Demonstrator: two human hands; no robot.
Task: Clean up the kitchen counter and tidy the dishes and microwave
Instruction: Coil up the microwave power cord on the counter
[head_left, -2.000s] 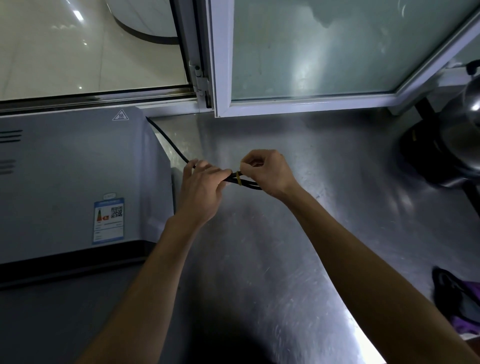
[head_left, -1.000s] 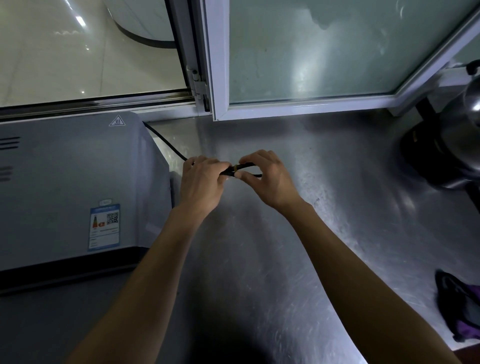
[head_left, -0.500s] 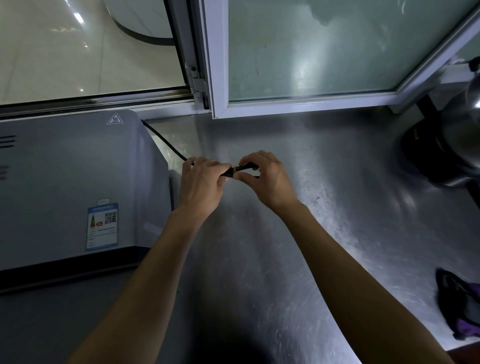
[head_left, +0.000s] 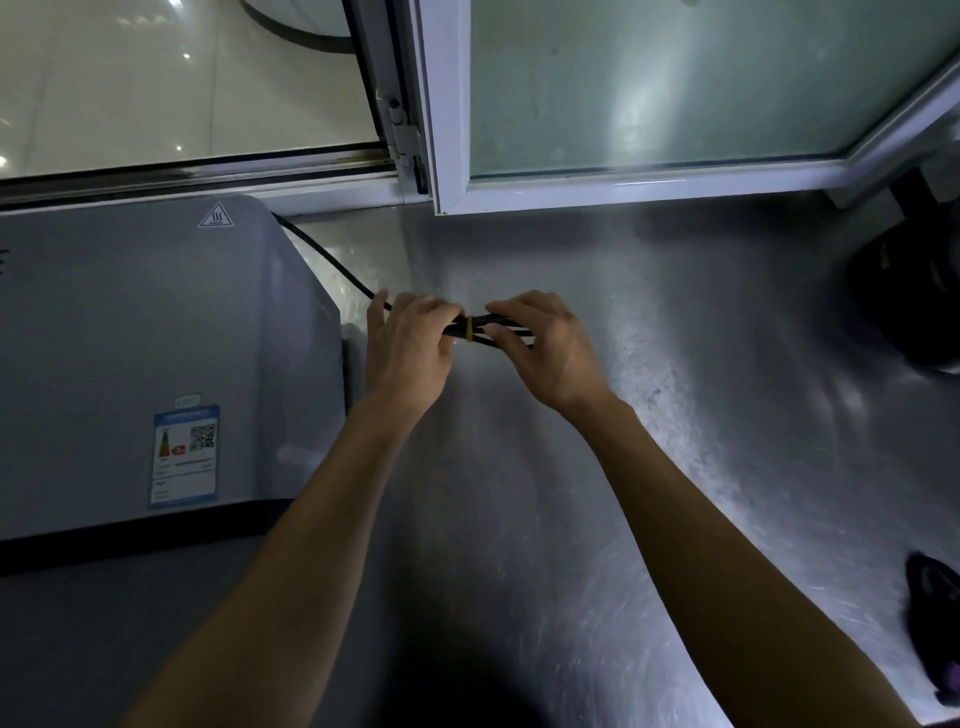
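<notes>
A brushed steel counter (head_left: 675, 415) runs under a white-framed window (head_left: 649, 182), dim except for a bright patch of glare near my right forearm. The grey microwave (head_left: 156, 338) sits at my left, its back corner against the sill, and its black power cord (head_left: 332, 260) comes out from behind it and runs down into my hands.

My left hand (head_left: 405, 348) grips the folded cord, fingers curled over the bundle. My right hand (head_left: 545, 348) pinches the other end of the same bundle, thumb and fingers closed on the strands just above the steel. Between the two hands a yellow band (head_left: 469, 329) is wrapped round the gathered loops; I cannot tell whether it is fully tight.

As I judge it, the cord is nearly tidied: it is folded and banded, and what is left here is to set the bundle down beside or behind the microwave. The counter in front of me shows faint smears and scratches, so a wipe may be due. A dark pot (head_left: 909, 301) stands at the far right and a dark cloth-like thing (head_left: 935, 613) lies at the right edge, both yet to be dealt with. No dishes are in sight.
</notes>
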